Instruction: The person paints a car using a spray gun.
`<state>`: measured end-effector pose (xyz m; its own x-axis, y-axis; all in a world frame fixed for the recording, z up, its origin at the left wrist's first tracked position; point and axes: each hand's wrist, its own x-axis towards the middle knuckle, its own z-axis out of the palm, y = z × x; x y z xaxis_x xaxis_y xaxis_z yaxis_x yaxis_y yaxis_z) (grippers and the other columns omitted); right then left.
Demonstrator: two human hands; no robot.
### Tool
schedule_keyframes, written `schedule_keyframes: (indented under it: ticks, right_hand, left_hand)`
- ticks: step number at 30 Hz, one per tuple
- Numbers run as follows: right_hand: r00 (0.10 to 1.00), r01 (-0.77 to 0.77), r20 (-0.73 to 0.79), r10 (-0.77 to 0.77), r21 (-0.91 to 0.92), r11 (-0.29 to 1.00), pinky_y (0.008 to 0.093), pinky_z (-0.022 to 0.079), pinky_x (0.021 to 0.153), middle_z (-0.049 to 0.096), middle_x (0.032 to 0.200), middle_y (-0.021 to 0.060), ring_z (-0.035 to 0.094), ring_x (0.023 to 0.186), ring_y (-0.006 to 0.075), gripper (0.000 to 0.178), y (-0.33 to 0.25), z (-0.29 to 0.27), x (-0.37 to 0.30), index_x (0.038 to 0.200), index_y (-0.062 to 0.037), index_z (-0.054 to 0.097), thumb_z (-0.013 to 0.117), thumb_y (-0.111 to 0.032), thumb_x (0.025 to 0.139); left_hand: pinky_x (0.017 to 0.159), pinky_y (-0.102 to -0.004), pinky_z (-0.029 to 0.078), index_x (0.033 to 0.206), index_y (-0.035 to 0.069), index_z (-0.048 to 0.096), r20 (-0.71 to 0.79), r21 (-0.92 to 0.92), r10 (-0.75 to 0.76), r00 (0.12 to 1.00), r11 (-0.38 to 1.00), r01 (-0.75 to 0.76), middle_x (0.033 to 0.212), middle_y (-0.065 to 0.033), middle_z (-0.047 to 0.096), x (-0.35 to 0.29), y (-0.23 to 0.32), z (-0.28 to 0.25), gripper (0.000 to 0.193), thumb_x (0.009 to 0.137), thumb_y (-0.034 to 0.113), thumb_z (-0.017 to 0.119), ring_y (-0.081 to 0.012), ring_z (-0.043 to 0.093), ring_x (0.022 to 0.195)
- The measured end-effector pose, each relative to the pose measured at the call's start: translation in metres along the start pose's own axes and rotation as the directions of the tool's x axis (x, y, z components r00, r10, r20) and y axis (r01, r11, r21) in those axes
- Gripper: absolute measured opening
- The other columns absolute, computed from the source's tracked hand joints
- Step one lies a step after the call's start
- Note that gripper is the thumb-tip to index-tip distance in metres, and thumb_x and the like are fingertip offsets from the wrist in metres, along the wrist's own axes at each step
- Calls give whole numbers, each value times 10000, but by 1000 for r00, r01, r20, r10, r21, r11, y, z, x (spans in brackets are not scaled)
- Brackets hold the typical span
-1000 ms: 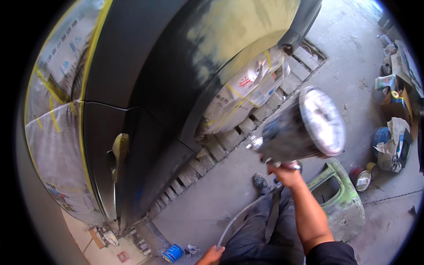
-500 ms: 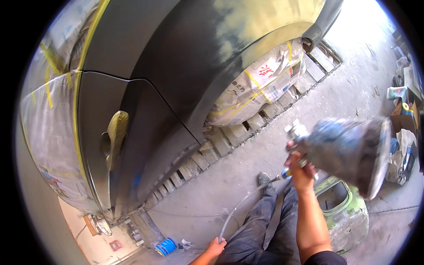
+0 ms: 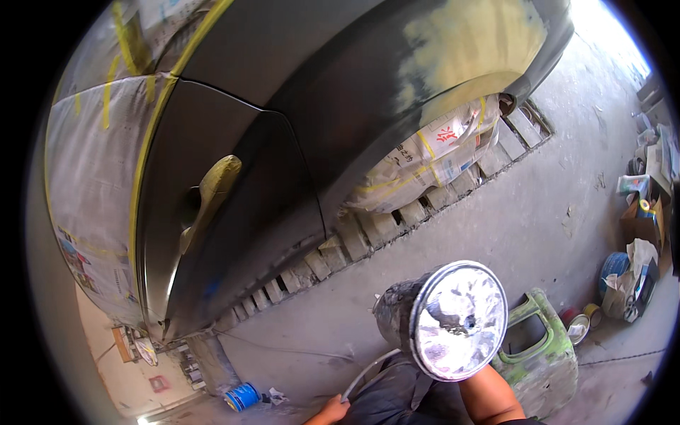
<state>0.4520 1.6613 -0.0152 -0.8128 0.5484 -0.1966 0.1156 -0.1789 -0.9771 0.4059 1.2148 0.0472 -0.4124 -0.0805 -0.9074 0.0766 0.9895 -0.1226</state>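
A spray gun's paint-spattered cup (image 3: 400, 319) is in front of my legs, its shiny round lid (image 3: 460, 312) facing up at me. My right hand is hidden behind it; only my right forearm (image 3: 490, 398) shows, leading to the gun. Low in the view, my left hand (image 3: 333, 410) is closed around a grey hose (image 3: 368, 374) that runs up behind the cup. Ahead on the left stands a car with a dark body panel (image 3: 326, 92) carrying a pale yellow patch (image 3: 474, 42). Yellow tape wraps its door handle (image 3: 216, 180), and printed paper covers the wheel (image 3: 432, 159).
A worn green stool (image 3: 556, 375) stands close to my right forearm. A slatted floor channel (image 3: 354, 237) runs beneath the car's side. A blue can (image 3: 243, 397) lies at lower left. Along the right edge are a cardboard box (image 3: 634, 227), cans (image 3: 577, 326) and bags.
The spray gun has come down and left, nearer my body, and its cup has turned so the lid faces me. My left hand still grips the hose. The view has shifted.
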Motion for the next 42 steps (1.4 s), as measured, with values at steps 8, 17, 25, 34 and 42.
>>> schedule_keyframes:
  ticks: [8, 17, 25, 34, 42]
  right_hand:
    - [998, 62, -11, -62, 1, 998, 218, 426, 533, 592, 851, 47, 511, 634, 77, 149, -25, -9, -5, 1001, -26, 556, 557, -119, 886]
    - [873, 243, -488, -10, 418, 875, 205, 411, 515, 594, 915, 32, 500, 631, 67, 218, -76, -54, 11, 1075, -17, 533, 552, -124, 887]
    - [925, 209, -377, -50, 395, 894, 232, 449, 568, 607, 1033, 72, 547, 657, 88, 225, -80, -41, 1, 1057, -54, 563, 599, -184, 877]
    - [999, 33, 4, -33, 43, 999, 290, 485, 558, 633, 702, 24, 591, 623, 125, 161, -19, -48, 27, 887, -43, 651, 665, -179, 801]
    - [734, 316, -668, 125, 498, 807, 225, 422, 460, 612, 975, 71, 539, 578, 102, 261, -23, -158, 75, 1131, -68, 504, 557, -214, 921]
  left_hand:
    - [816, -386, 463, 986, 61, 607, -17, -90, -72, 997, 993, 70, 947, -164, 645, -7, 6, 6, 280, 817, 280, 563, -315, 610, 934]
    - [755, -364, 474, 916, 63, 618, -47, -267, 10, 999, 963, -22, 855, -135, 642, 3, 1, 19, 221, 809, 251, 577, -251, 616, 831]
    - [721, -372, 476, 885, 39, 619, 23, -166, 10, 1000, 986, -6, 816, -135, 645, 2, -10, 13, 248, 811, 267, 555, -257, 616, 798]
    - [722, -363, 467, 956, 22, 553, -74, -229, 178, 981, 955, -190, 832, -120, 595, 54, -67, 50, 257, 884, 268, 540, -210, 558, 811]
    - [547, -281, 427, 965, 84, 517, -88, -385, 155, 984, 906, -178, 763, -35, 539, 66, -37, 45, 149, 888, 211, 533, -131, 504, 620]
